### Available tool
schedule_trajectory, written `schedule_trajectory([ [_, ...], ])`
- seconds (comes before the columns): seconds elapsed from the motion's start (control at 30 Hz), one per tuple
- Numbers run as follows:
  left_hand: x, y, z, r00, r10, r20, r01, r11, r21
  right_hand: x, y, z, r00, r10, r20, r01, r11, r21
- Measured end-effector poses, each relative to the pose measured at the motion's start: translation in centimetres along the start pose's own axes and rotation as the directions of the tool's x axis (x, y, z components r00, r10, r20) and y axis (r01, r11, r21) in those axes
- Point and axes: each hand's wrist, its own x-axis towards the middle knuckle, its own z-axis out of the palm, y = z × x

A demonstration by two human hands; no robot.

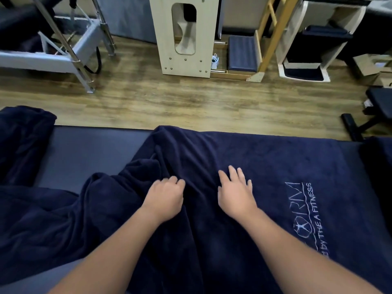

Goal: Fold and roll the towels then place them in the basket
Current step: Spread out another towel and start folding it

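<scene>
wooden floor (148, 98) lies beyond the dark padded desk (89, 149), where a navy towel (265, 166) lies spread, bunched at its left. on it, the left hand (164, 197) pinches a fold; the right hand (236, 192) rests flat, fingers spread, beside white lettering (305, 213).

**Two bare hands on a navy towel**

A large navy plush towel (265, 166) lies spread over a dark padded bench (89, 149), smooth on the right and bunched into folds on the left. The left hand (164, 199) rests with fingers curled into a fold. The right hand (236, 193) lies flat beside it, fingers spread. White embroidered lettering (305, 215) runs along the towel's right side. Another crumpled navy towel (23, 136) sits far left. Beyond is wood-plank flooring (169, 98).
</scene>
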Motion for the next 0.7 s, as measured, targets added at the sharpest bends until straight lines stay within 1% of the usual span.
schedule_trajectory([
  [0.1, -2.7, 0.3, 0.5, 0.995, -0.065, 0.077, 0.076, 0.987, -0.143, -4.2, -0.6, 1.8, 1.000, 0.001, 0.001, -0.001, 1.000, 0.003],
  [0.17, -4.5, 0.1, 0.6, 0.995, -0.056, 0.088, 0.072, 0.979, -0.193, -6.7, -1.0, 3.0, 1.000, 0.007, 0.015, -0.006, 1.000, -0.014],
  [0.33, -10.3, -0.5, 0.2, 0.987, 0.043, 0.155, -0.024, 0.992, -0.125, -12.4, -2.3, 4.6, 0.999, -0.022, 0.043, 0.023, 1.000, -0.006],
  [0.43, -13.5, -0.9, 0.1, 0.975, 0.070, 0.212, -0.053, 0.995, -0.082, -15.5, -3.3, 5.9, 0.995, -0.075, 0.068, 0.076, 0.997, -0.009],
  [0.47, -14.6, -1.0, 0.0, 0.967, 0.079, 0.242, -0.060, 0.995, -0.084, -16.6, -3.6, 6.5, 0.993, -0.109, 0.048, 0.109, 0.994, -0.007],
  [0.5, -15.5, -1.2, -0.1, 0.958, 0.085, 0.273, -0.071, 0.996, -0.059, -17.5, -3.9, 7.0, 0.988, -0.153, -0.004, 0.153, 0.988, -0.005],
  [0.53, -16.7, -1.4, -0.1, 0.949, 0.105, 0.298, -0.103, 0.994, -0.023, -18.6, -4.3, 7.7, 0.977, -0.201, -0.076, 0.202, 0.979, 0.008],
  [0.6, -18.4, -1.9, 0.4, 0.935, 0.145, 0.325, -0.182, 0.979, 0.088, -20.7, -5.0, 8.8, 0.925, -0.295, -0.240, 0.313, 0.949, 0.038],
  [0.67, -19.2, -2.0, 0.7, 0.945, 0.108, 0.309, -0.171, 0.968, 0.184, -22.7, -6.1, 9.7, 0.857, -0.419, -0.301, 0.441, 0.897, 0.007],
  [0.7, -19.4, -1.8, 0.8, 0.950, 0.086, 0.301, -0.160, 0.959, 0.232, -23.7, -6.8, 10.0, 0.836, -0.470, -0.282, 0.487, 0.874, -0.012],
])
